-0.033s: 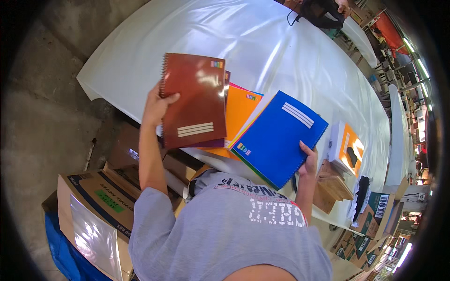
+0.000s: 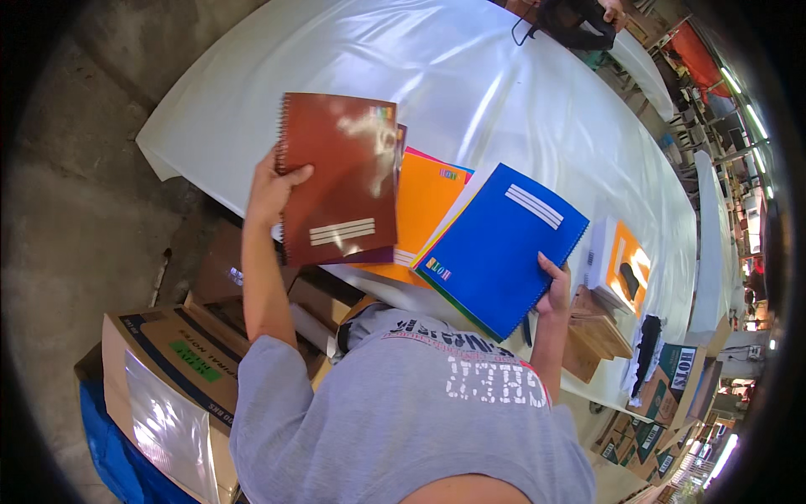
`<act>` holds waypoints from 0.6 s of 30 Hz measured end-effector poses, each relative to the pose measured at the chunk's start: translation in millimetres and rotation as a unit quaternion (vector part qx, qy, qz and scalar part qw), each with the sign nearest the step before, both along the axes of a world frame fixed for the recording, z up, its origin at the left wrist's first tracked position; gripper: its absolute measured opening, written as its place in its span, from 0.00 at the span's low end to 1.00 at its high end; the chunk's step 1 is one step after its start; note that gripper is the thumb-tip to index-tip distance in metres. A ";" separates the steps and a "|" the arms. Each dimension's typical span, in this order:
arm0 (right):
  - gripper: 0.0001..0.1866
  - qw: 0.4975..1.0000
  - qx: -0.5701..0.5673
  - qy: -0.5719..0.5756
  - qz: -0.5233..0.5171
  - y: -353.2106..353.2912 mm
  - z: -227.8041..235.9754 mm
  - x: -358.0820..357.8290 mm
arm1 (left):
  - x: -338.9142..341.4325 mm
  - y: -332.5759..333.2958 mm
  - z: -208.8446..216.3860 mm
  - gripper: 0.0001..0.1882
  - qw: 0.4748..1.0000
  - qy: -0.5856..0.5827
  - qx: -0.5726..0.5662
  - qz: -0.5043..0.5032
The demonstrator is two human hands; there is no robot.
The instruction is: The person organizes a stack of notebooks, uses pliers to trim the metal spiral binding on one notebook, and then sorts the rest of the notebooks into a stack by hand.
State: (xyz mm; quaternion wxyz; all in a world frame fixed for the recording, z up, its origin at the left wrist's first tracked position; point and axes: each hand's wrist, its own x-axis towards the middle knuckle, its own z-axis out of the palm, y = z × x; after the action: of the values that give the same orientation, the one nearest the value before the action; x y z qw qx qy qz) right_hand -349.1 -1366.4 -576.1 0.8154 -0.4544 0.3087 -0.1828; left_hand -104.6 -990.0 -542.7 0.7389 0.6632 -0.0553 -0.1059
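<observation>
My left hand (image 2: 273,195) is closed on the spiral edge of a brown notebook (image 2: 340,181), its thumb across the cover. Behind that one the edge of a purple notebook (image 2: 401,151) peeks out. My right hand (image 2: 555,288) grips a blue spiral notebook (image 2: 504,244) by its right edge, with yellow and green edges of others showing beneath it. Between the two lies an orange notebook (image 2: 432,197) on the table, partly covered by both, with pink and blue edges behind its top.
White glossy sheeting covers the table (image 2: 353,59). At right stand a stack of orange-covered notebooks (image 2: 625,265) and wooden blocks (image 2: 596,332). Cardboard boxes sit at lower left (image 2: 172,353) and lower right (image 2: 663,399). Across the table another person's hand (image 2: 614,12) is by a black bag (image 2: 575,23).
My left hand and the brown notebook have shifted slightly left, baring more of the orange one. My right hand and the blue notebook have hardly moved.
</observation>
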 end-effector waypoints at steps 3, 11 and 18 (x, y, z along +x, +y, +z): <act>0.23 1.000 -0.023 0.003 0.019 -7.9 7.9 1.1 | -1.5 17.8 14.0 0.28 0.997 -0.053 -0.024 0.048; 0.24 0.995 0.000 -0.046 0.083 32.0 86.1 39.4 | -16.3 74.7 82.1 0.30 0.987 -0.120 -0.051 0.098; 0.22 0.982 0.055 -0.127 0.130 19.9 64.0 77.2 | -4.6 143.5 98.6 0.26 0.941 -0.268 -0.123 0.167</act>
State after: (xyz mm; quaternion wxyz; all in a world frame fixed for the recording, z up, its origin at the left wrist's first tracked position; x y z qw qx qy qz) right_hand -271.9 -1346.5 -512.2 0.8886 -0.4181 0.1508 -0.1138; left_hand -109.2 -846.5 -444.1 0.7797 0.5706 -0.1518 0.2085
